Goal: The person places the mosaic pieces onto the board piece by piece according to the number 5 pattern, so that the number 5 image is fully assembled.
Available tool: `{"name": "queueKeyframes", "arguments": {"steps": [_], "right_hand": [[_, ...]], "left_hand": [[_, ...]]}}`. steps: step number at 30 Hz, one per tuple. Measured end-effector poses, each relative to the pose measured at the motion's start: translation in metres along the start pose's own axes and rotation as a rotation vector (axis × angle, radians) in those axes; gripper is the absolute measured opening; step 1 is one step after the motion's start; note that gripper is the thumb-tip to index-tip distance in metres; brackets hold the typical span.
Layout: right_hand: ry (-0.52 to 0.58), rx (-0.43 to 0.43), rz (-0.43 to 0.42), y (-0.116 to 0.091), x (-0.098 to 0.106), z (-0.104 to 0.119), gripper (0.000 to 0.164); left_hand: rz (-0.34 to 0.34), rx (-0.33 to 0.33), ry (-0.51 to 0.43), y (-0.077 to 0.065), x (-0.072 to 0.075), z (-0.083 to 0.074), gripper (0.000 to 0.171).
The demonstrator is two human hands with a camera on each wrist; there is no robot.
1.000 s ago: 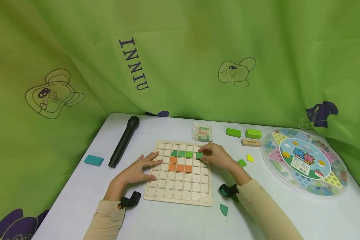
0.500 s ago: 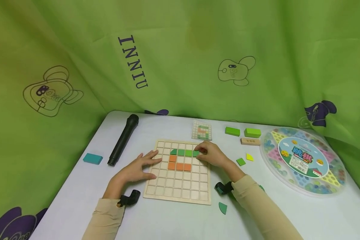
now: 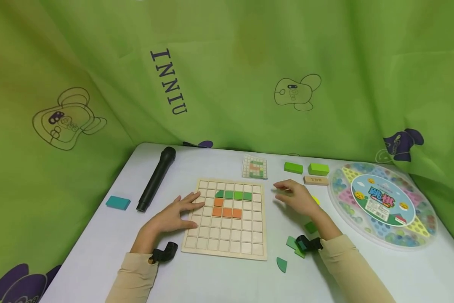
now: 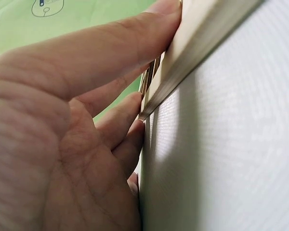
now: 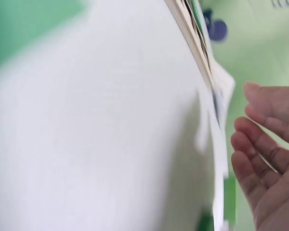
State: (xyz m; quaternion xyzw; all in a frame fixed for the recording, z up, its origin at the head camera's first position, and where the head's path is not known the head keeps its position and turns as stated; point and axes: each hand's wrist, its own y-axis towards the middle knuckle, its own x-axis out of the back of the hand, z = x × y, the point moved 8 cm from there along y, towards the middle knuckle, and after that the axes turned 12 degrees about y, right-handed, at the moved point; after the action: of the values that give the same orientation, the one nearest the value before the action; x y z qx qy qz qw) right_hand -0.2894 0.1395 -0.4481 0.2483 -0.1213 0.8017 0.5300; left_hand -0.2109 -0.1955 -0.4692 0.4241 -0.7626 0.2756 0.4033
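Note:
A wooden grid board [image 3: 230, 248] lies flat on the white table. Along one of its upper rows runs a line of several green tiles, ending at the right in a green tile [image 3: 247, 196]; orange tiles [image 3: 227, 212] make an L shape below. My left hand [image 3: 171, 215] rests on the board's left edge with fingers spread, and the left wrist view shows the thumb [image 4: 154, 33] touching the rim. Right of the board, my right hand [image 3: 298, 200] hovers over the table, fingers loosely extended and nothing between them. A pattern card [image 3: 255, 167] lies behind the board.
Loose green pieces [image 3: 291, 242], a green quarter-circle [image 3: 282, 264] and a partly hidden yellow piece [image 3: 316, 200] lie at the right. Farther back are green blocks [image 3: 319, 169], a wooden block [image 3: 316, 180] and a round game box [image 3: 393, 235]. A black microphone [image 3: 155, 181] and teal block [image 3: 118, 203] lie left.
My right hand set a green tile into the cell at the right end of the green row, let go and moved right, off the board. The left hand stayed in place.

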Motion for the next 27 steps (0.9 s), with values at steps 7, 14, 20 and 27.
{"name": "queueKeyframes", "arguments": {"steps": [7, 14, 20, 27], "right_hand": [[-0.057, -0.113, -0.112, -0.033, 0.059, -0.023, 0.038], [-0.131, -0.157, -0.111, -0.044, 0.073, -0.039, 0.033], [-0.152, -0.171, -0.118, -0.045, 0.072, -0.046, 0.026], [-0.131, -0.216, -0.131, -0.048, 0.072, -0.051, 0.020]], "left_hand": [[-0.009, 0.004, 0.006, -0.003, 0.007, -0.002, 0.069], [-0.013, -0.004, -0.005, -0.003, 0.006, 0.000, 0.069], [-0.007, -0.002, -0.008, -0.002, 0.004, 0.000, 0.069], [0.008, -0.005, -0.013, 0.000, 0.000, 0.001, 0.069]]}}
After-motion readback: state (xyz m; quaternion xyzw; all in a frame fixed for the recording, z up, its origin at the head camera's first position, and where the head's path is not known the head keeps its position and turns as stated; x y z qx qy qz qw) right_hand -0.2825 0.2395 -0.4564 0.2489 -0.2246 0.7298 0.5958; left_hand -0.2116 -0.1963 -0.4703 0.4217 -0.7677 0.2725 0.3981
